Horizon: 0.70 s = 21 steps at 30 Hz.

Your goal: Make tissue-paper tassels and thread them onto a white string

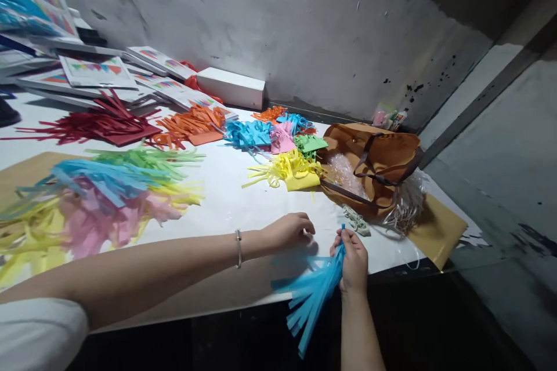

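My right hand (354,261) is closed around the upper end of a blue paper tassel (319,290), pinching it between thumb and fingers. A short blue tip pokes out above the fingers, and the cut strips fan down and left past the table's front edge. Just left of it, my left hand (290,233) hovers low over the white table (235,208) with loosely curled fingers and no visible object in them. A metal bangle (238,248) circles that wrist. Beyond the right hand lies a small bundle of pale green string (357,221).
Loose tassels in blue (100,177), pink (108,217), yellow and green spread at left. Behind are fringed dark red (104,124), orange (195,126) and yellow paper (300,171). A brown bag (391,153) stands right, a white box (232,86) against the wall.
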Each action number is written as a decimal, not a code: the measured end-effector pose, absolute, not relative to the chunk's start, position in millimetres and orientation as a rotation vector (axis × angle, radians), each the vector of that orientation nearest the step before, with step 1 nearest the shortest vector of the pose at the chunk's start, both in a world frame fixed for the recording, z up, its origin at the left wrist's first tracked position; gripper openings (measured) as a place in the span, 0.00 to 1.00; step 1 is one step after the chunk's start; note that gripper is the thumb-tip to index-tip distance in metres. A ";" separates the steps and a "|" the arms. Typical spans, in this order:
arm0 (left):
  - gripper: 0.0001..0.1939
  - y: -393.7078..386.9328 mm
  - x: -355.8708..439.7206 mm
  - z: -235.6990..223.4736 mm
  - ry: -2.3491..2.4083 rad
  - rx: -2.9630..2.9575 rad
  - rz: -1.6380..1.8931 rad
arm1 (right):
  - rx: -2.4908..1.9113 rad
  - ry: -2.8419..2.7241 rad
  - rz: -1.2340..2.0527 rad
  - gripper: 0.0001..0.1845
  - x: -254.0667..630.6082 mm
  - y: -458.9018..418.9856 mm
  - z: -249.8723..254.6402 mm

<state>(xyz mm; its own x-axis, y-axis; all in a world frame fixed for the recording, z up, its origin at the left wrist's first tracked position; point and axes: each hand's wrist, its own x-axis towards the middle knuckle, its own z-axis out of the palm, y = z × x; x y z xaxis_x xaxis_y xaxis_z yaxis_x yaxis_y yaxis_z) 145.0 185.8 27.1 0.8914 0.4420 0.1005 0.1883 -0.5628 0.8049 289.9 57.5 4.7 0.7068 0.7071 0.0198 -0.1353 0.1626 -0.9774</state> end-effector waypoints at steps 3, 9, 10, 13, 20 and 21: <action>0.05 182.4 165.1 24.6 0.400 2.208 0.338 | -1.288 -0.588 0.632 0.24 288.1 55.7 1.8; 0.05 175.9 158.4 33.2 0.451 1.985 0.348 | -1.397 -0.773 0.555 0.21 287.6 53.6 0.0; 0.08 173.1 149.4 37.8 0.463 1.936 0.348 | -1.419 -0.812 0.532 0.20 285.1 50.7 2.2; 0.14 158.8 115.0 53.2 0.499 1.643 0.374 | -1.468 -0.936 0.481 0.16 267.2 35.8 14.5; 0.17 104.8 56.1 65.0 0.559 0.869 0.471 | -1.353 -1.505 0.024 0.07 196.1 -0.8 52.7; 0.17 98.7 51.5 63.9 0.551 0.840 0.486 | -1.336 -1.534 -0.007 0.07 189.0 -3.4 55.4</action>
<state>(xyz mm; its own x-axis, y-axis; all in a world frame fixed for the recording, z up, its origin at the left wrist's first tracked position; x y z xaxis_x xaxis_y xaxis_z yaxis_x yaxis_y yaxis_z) 51.5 98.7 63.9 0.7567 0.5999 -0.2599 -0.1827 0.5758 0.7969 189.0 -3.4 55.4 0.1773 0.7133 0.6780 0.7195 0.3761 -0.5838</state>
